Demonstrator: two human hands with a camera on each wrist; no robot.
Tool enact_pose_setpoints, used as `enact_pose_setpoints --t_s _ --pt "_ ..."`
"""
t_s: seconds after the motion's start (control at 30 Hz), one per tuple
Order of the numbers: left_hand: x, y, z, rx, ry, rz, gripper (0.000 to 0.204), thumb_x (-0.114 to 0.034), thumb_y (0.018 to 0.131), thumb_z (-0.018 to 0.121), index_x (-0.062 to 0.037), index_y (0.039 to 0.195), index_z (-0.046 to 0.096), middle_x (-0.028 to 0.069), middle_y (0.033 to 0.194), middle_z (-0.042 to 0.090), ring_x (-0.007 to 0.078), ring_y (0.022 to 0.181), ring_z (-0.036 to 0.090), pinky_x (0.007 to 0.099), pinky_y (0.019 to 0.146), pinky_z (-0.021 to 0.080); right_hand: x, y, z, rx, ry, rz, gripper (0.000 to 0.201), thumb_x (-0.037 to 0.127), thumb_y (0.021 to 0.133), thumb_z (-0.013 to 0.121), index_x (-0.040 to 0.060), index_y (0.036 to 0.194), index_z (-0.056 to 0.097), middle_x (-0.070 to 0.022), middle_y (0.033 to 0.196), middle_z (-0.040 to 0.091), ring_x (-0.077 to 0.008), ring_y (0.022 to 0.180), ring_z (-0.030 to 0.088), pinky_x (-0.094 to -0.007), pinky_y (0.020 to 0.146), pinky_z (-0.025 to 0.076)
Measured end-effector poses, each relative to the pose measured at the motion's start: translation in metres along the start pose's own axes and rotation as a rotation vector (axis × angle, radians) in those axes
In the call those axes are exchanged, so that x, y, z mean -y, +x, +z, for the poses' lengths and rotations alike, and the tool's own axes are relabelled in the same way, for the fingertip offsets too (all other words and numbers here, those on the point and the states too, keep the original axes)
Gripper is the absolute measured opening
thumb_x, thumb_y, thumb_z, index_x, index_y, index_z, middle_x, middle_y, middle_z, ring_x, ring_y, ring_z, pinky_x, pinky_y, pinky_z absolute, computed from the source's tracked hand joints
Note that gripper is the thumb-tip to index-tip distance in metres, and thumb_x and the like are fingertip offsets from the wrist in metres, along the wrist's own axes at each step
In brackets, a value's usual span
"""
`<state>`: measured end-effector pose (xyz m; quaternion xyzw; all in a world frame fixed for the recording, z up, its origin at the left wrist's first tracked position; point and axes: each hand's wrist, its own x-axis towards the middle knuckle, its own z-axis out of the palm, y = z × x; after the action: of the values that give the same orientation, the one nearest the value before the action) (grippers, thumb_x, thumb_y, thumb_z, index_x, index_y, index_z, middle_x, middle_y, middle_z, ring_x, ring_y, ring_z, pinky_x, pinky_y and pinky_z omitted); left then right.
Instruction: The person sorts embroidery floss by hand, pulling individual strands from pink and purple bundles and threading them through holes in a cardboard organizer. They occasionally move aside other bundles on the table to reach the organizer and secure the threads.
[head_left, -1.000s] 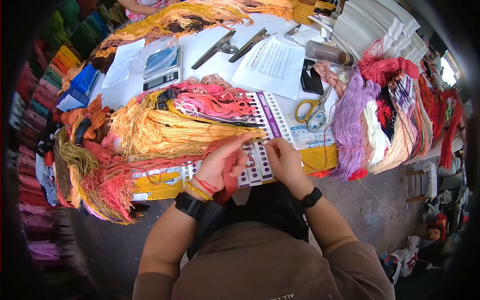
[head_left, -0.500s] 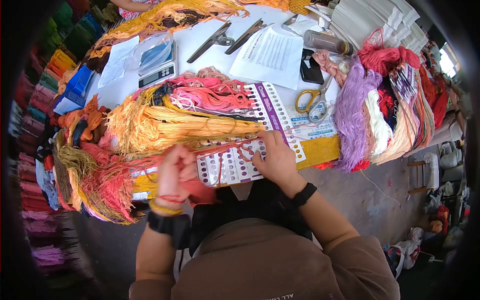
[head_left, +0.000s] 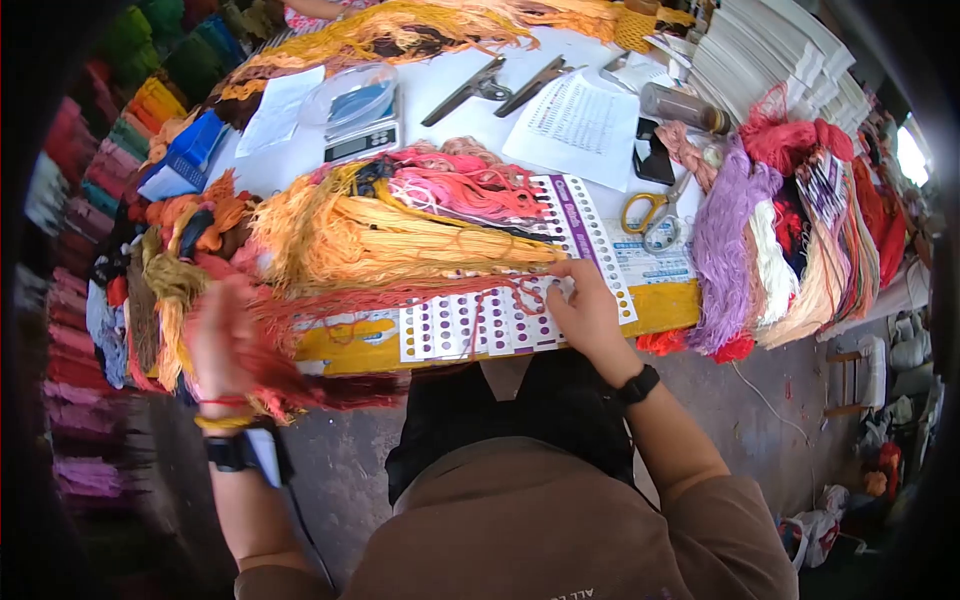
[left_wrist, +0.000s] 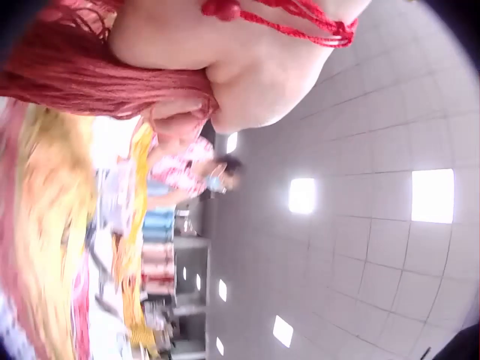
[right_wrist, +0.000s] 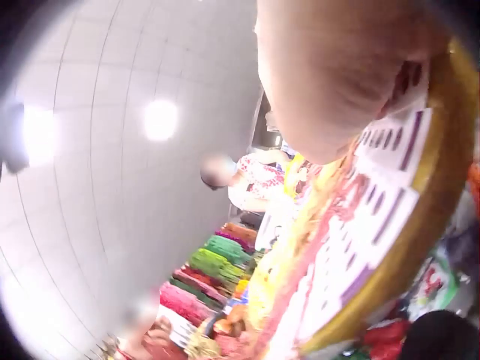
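Note:
My left hand (head_left: 222, 345), blurred at the table's front left, holds a hank of dark red embroidery thread (left_wrist: 97, 79). The hank trails from its fingers along the table edge. Over the cards my right hand (head_left: 590, 315) pinches red strands (head_left: 440, 292) near their looped end, with index finger and thumb bent toward each other. Those strands stretch leftward below a broad yellow hank (head_left: 400, 245). White punched thread cards (head_left: 510, 330) with purple bands lie under and beside the right hand. In the right wrist view that hand hides its own fingertips.
Scissors (head_left: 652, 222), a phone (head_left: 652, 160), a printed sheet (head_left: 575, 130) and large clips (head_left: 465, 90) lie farther back. A scale (head_left: 362, 140) stands at back left. Purple hanks (head_left: 715, 240) drape over the right edge. Another person (left_wrist: 184, 169) is across the table.
My left hand has swept left and away from the cards, carrying the dark red hank with it. The right hand stays by the cards while the red strands now stretch out between.

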<state>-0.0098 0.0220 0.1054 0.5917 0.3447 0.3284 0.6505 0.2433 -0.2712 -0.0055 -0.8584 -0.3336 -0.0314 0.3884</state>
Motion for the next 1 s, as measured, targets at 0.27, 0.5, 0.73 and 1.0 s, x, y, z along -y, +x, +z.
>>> enact_pose_setpoints --t_s 0.27,0.5,0.73,1.0 --pt "0.062 -0.07 0.149 0.783 -0.578 -0.425 0.053 -0.042 0.093 0.032 0.0 0.123 0.043 0.0115 0.124 0.047 0.0199 0.114 0.044 0.0373 0.096 0.034 0.086 -0.023 0.008 0.439 0.628 -0.115 0.013 0.012 0.084 0.057 0.0016 0.091 0.056 -0.0018 0.076 0.057 -0.0052 0.063 0.051 -0.0224 0.056 0.042" --pt "0.051 -0.069 0.146 0.67 -0.587 -0.492 0.049 -0.038 0.094 0.032 0.0016 0.121 0.044 0.0111 0.119 0.05 0.0192 0.106 0.05 0.0344 0.088 0.042 0.078 -0.026 0.007 0.501 0.99 0.175 0.008 0.01 0.087 0.052 0.0024 0.089 0.052 -0.0018 0.075 0.058 -0.006 0.066 0.055 -0.0198 0.059 0.044" --pt "0.051 -0.077 0.146 0.584 -0.555 -0.473 0.028 -0.02 0.092 0.043 -0.0011 0.11 0.054 0.007 0.1 0.059 0.0146 0.082 0.057 0.028 0.073 0.047 0.078 -0.027 -0.004 0.533 1.19 0.34 0.008 0.011 0.083 0.052 0.0029 0.084 0.054 -0.0022 0.069 0.059 -0.0042 0.055 0.051 -0.0172 0.047 0.037" --pt "0.055 -0.082 0.149 0.572 -0.512 -0.452 0.025 -0.015 0.089 0.049 -0.0019 0.11 0.055 0.0047 0.097 0.059 0.012 0.081 0.057 0.0265 0.069 0.047 0.082 -0.031 -0.008 0.606 1.069 0.267 0.011 0.012 0.085 0.055 0.0025 0.091 0.055 -0.0045 0.081 0.062 -0.0047 0.063 0.053 -0.0183 0.054 0.04"
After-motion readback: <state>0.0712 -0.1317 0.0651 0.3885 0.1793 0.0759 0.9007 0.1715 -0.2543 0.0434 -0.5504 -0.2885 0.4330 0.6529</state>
